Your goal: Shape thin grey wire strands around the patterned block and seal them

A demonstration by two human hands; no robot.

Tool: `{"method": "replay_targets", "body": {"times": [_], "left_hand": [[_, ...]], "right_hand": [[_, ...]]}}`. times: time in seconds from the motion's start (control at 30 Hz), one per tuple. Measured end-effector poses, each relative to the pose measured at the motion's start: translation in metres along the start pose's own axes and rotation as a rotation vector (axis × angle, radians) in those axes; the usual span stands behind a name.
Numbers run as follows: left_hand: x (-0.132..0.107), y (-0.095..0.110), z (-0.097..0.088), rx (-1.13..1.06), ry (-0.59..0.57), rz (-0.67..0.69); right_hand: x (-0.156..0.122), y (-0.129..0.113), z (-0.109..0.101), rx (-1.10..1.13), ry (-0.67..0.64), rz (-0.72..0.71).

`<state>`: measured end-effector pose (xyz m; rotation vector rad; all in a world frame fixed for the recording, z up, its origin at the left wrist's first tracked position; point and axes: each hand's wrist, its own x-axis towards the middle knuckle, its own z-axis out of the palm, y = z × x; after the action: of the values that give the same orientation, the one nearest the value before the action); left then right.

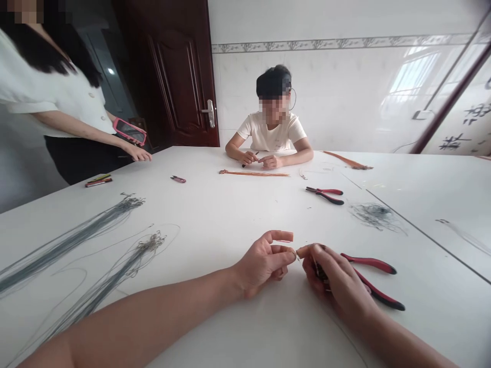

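Note:
My left hand (268,261) is closed in a pinch of thumb and finger, its index finger stretched out above. What it pinches is too small to make out. Fingertip to fingertip with it, my right hand (337,278) is closed too. Red-and-black pliers (378,265) lie within the right hand, handles sticking out to the right and the dark head partly hidden in the palm. A tiny thin piece shows between the two hands' fingertips. Below the right hand a fine line runs along the white table (245,327).
Two bundles of grey wires (95,220) lie left. Farther off are small snips (178,179), other pliers (326,195), a wire tangle (374,215) and an orange bundle (257,174). A person (274,128) sits opposite; another person (69,117) stands left holding a phone (130,132).

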<state>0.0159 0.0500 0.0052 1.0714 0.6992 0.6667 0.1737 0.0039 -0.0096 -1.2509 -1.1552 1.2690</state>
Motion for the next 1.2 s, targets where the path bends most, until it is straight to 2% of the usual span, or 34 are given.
{"method": "replay_targets", "body": {"times": [0.2,0.37,0.8,1.2], "left_hand": [[-0.002,-0.010,0.003,0.061,-0.020,0.084],[-0.001,-0.015,0.001,0.096,-0.005,0.099],[-0.002,-0.018,0.000,0.080,0.024,0.051],[-0.001,-0.017,0.000,0.010,0.024,0.033]], "right_hand": [[-0.004,0.001,0.007,0.020,0.052,0.011],[-0.005,0.001,0.008,-0.052,0.090,0.013],[-0.003,0.011,0.002,-0.077,-0.018,-0.020],[0.002,0.023,-0.005,-0.082,-0.040,0.044]]}}
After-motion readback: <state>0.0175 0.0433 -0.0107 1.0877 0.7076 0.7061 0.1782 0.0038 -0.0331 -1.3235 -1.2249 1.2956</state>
